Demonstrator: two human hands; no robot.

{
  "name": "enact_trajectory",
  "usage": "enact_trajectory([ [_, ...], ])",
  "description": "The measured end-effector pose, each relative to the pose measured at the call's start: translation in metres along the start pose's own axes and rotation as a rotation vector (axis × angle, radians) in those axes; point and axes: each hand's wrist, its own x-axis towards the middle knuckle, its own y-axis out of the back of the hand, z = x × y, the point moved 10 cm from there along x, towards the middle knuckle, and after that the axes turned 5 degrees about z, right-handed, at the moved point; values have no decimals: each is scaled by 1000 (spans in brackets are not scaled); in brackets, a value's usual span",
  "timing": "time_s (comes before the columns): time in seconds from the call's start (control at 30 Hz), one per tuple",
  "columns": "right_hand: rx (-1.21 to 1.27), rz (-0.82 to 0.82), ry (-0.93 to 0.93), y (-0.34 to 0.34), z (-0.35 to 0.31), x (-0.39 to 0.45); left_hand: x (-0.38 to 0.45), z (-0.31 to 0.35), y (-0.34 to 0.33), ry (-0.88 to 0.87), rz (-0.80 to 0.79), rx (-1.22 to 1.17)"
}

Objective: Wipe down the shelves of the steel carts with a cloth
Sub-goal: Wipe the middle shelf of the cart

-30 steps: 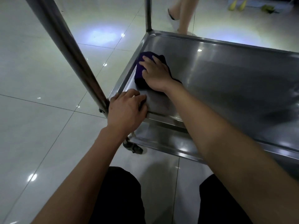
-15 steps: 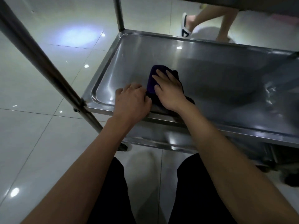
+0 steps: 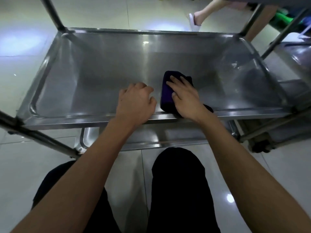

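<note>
Right hand (image 3: 184, 96): fingers straight and spread, pressing flat on a dark purple cloth (image 3: 166, 92) that lies on the steel cart shelf (image 3: 101, 76) just inside its near rim, right of centre. Left hand (image 3: 136, 102): fingers curled over the near rim just beside the cloth, resting there and holding nothing else. Surroundings: a lower shelf (image 3: 168, 137) under the rim, upright cart posts (image 3: 53, 15) at the corners, glossy tiled floor (image 3: 20, 174), another person's foot in a white slipper (image 3: 194, 22) beyond the cart.

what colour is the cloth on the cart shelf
Dark purple, nearly navy in this dim light. The head view shows the cloth under the right hand.
</note>
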Motion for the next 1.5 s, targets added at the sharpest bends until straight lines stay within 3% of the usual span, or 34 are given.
enact_trajectory([
  [0.2, 37, -17, -9, 11, 12, -23, 0, 25, -14, -52, -30, -10],
  [0.37, -88, 57, -41, 24, 19, -31, 5, 43, -24, -85, -25, -15],
  [0.5, 46, 34, -129, 19, 24, -29, 4, 54, -33, -100, -34, 12],
  [0.73, 49, -59, -79, 15, 38, -18, 11, 57, -33, -43, -16, 60],
  [1.0, 34, -25, -57, 11, 51, -23, 16, 73, -30, -29, 24, 104],
  [1.33, 43, 13, -230, 56, 159, -48, 30, 167, -64, -157, -36, -37],
  [1.5, 73, 75, -331, 86, 228, -67, 34, 210, -80, -204, -53, 27],
])
